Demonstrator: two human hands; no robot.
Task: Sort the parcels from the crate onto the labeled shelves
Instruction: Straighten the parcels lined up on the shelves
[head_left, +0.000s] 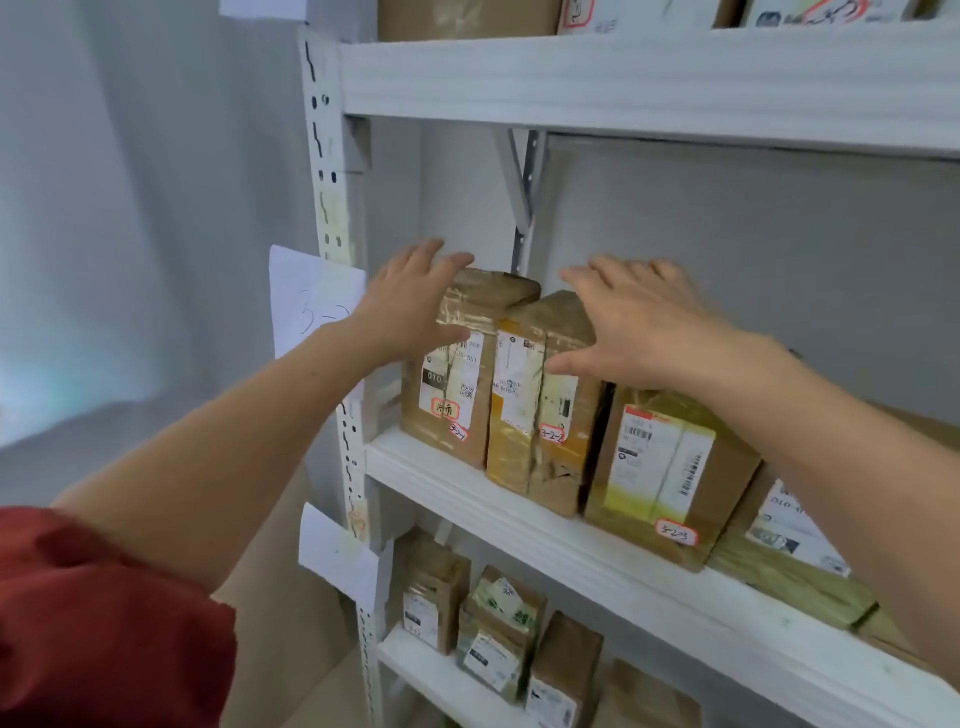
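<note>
Middle shelf (519, 514) of a white rack: three brown parcels are being kept upright in a row at its left end, touching side to side. Their handwritten stickers are being read, left to right, as 3-2-1, 3-2-2 and 3-2-3.

The left hand (410, 306) is being laid against the upper left corner of parcel 3-2-1 (447, 395). The fingers are being held straight and spread over its top, with the thumb across the front face. Nothing is being clasped.

The right hand (634, 327) is being spread over the top of parcel 3-2-2 (535, 431). The fingers are straight and the thumb is being pressed on the front face beside the white label, with no curl around anything. Its wrist is being carried above parcel 3-2-3 (670, 467); whether they touch cannot be told.

A flat parcel (789, 561) is lying just right of 3-2-3, partly hidden by the right forearm.

A paper sheet (311, 301) marked "3-2", the rest blurred, is being seen on the rack post (332, 208). More parcels are being seen on the lower shelf (441, 675) and the upper shelf (623, 78). A red sleeve (104, 623) is being worn on the left arm.
</note>
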